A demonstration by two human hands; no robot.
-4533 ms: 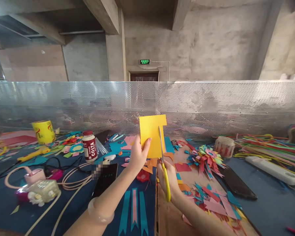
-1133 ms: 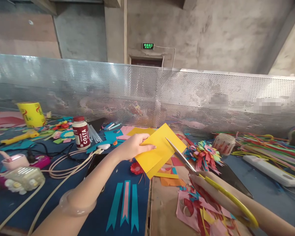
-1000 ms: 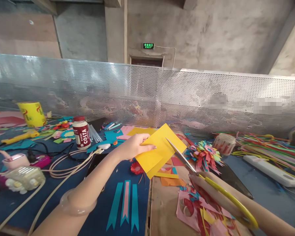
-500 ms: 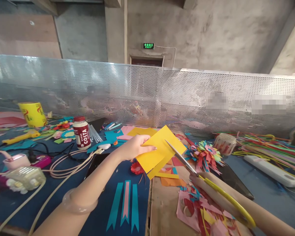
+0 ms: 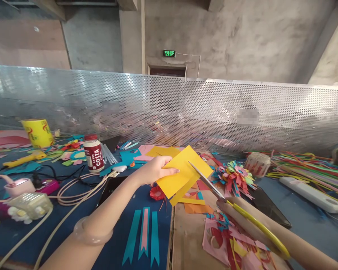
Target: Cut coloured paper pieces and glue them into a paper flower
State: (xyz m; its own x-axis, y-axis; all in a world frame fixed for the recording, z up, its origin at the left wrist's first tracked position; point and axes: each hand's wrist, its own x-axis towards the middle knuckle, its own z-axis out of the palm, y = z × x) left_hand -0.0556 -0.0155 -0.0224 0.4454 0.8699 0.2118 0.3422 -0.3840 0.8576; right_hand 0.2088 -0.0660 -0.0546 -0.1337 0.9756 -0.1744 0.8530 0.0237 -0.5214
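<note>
Ref. landmark: COSTA bottle [image 5: 93,153], upright on blue table [image 5: 121,242], red cap on. All locs. rel. to bottle, as seen by wearer.

1. Workpiece. Yellow sheet [image 5: 181,182] is R of bottle, held raised over the tabletop, tilted w/ one corner up. Narrow yellow strip [image 5: 183,193] runs along its lower R edge at a slight angle, partly split off; junction near the blades is hard to make out.

2. L hand. L hand [image 5: 157,169] is R of bottle, pinching sheet's L edge btwn thumb (front face) and fingers (behind). Pale bangle [image 5: 92,233] on the forearm is on wearer's side of bottle.

3. R hand. R hand [image 5: 236,215], further R of bottle & nearer wearer, is curled round yellow-handled scissors [image 5: 253,220]; finger placement in loops partly hidden. Blades lie across sheet, tips pointing up-L, toward bottle side. Gap btwn blades: cannot tell.

4. Surroundings.
- Just R of bottle: clear sticks [image 5: 108,154].
- L of bottle: yellow tape roll [image 5: 38,133]; nearer wearer, pink charger [image 5: 19,186].
- R of bottle & nearer wearer: three notched strips [image 5: 144,232], outer two teal, middle teal w/ pink overlay.
- Far R of bottle: multicol. paper flower [image 5: 238,174], jar [image 5: 257,165], white power strip [image 5: 312,195], dark phone [image 5: 272,206].
- Behind bottle: perforated metal screen [image 5: 219,105].
</note>
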